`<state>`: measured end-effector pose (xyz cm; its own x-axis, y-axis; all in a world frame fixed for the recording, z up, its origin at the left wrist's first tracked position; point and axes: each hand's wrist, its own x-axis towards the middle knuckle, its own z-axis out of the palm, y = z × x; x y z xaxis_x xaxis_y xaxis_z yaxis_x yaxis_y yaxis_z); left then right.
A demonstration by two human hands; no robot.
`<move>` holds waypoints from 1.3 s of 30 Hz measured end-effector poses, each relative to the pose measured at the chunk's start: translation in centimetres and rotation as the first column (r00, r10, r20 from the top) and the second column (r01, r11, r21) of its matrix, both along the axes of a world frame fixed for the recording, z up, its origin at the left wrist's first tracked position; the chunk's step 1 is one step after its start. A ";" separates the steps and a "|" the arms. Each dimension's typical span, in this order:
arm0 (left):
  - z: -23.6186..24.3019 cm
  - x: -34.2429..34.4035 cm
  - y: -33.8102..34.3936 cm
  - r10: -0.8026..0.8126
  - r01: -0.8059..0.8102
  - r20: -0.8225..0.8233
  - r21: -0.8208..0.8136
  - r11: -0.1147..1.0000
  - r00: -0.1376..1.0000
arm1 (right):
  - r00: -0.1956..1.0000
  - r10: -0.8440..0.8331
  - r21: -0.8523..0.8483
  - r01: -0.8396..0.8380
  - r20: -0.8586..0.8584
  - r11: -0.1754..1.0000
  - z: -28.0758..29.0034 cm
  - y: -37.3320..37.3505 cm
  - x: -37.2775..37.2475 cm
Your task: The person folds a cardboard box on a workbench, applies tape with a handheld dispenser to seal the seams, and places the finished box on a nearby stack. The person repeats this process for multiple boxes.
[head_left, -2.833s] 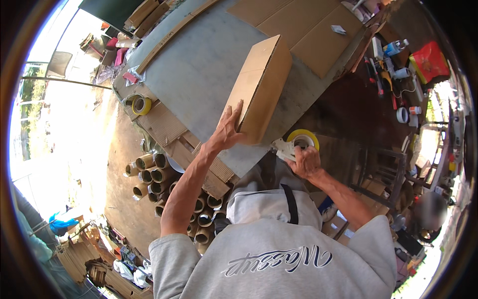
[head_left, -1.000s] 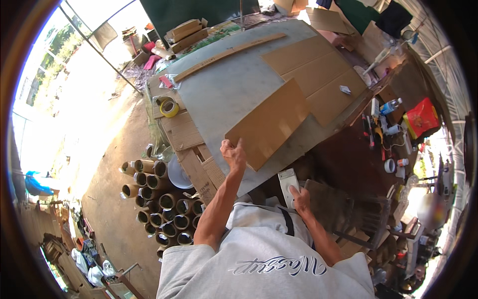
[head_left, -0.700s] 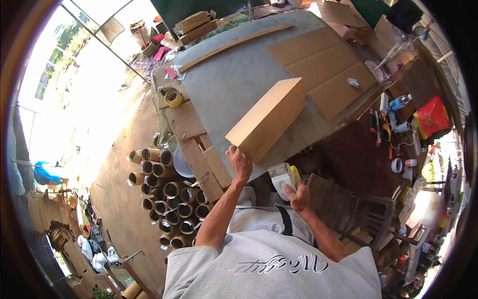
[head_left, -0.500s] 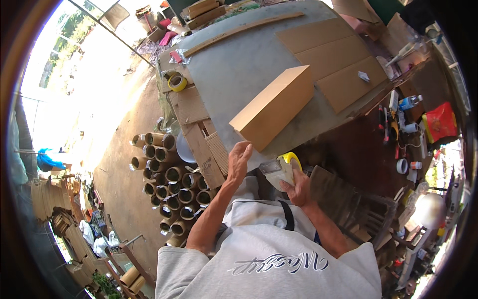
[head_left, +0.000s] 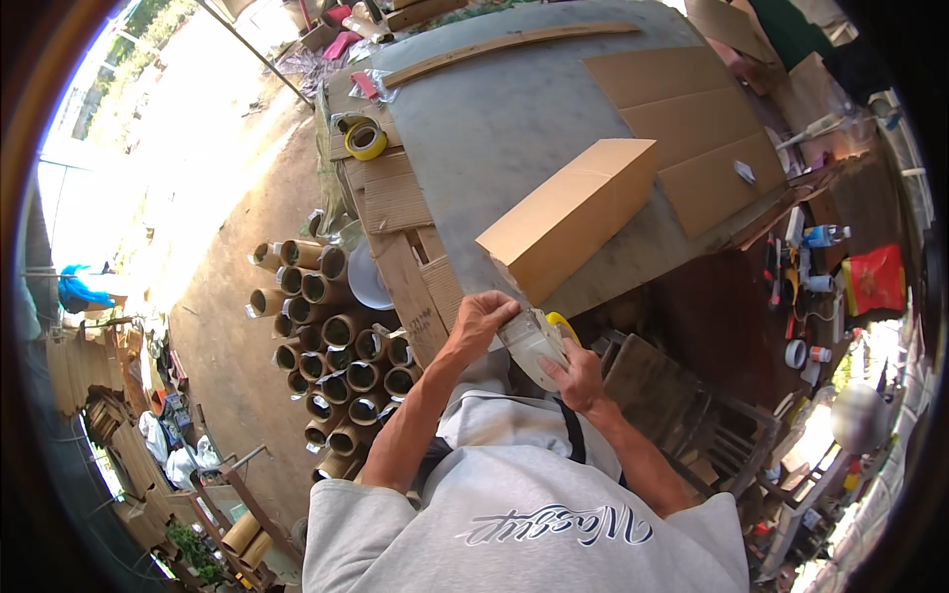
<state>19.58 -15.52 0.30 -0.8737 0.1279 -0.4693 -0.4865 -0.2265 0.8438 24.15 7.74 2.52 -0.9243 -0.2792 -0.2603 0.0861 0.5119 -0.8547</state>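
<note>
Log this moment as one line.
Right grip: holding tape dispenser | Left grip: at dispenser's front end | Box: on table | Cardboard sheet: flat on table

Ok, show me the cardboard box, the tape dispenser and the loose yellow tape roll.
Cardboard box (head_left: 585, 225), head view: its near long side.
Tape dispenser (head_left: 531, 350), head view: its pale body.
Loose yellow tape roll (head_left: 369, 152), head view: its yellow rim.

There's a heap of cardboard tubes (head_left: 336, 331) left of the left grip (head_left: 482, 321) with a pale basin (head_left: 369, 280) in between, a long wooden strip (head_left: 511, 44) way out ahead of it, plus a blue-labelled bottle (head_left: 822, 236) and a red bag (head_left: 875, 282) far off right.
</note>
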 end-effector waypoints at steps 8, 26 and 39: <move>-8.4 -9.0 -9.5 0.118 -0.142 -0.232 -0.086 0.986 0.965 | 0.996 -0.081 0.263 0.086 -0.027 0.961 -1.8 -6.8 0.4; -15.3 -18.5 -3.6 -0.046 -0.004 -0.444 -0.112 0.994 0.895 | 0.947 -0.290 0.336 0.319 -0.136 0.886 -8.0 -12.6 0.1; -5.6 -14.0 -0.6 -0.501 0.222 -0.186 -0.732 0.644 0.845 | 0.956 -0.269 0.413 0.294 -0.119 0.862 -8.1 -12.2 -0.3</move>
<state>5.57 -16.10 -5.35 -0.9383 0.2494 -0.2393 -0.0509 0.5851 0.8094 23.85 -4.45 -5.61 -0.9634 0.1194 -0.2398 0.2394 0.7855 -0.5707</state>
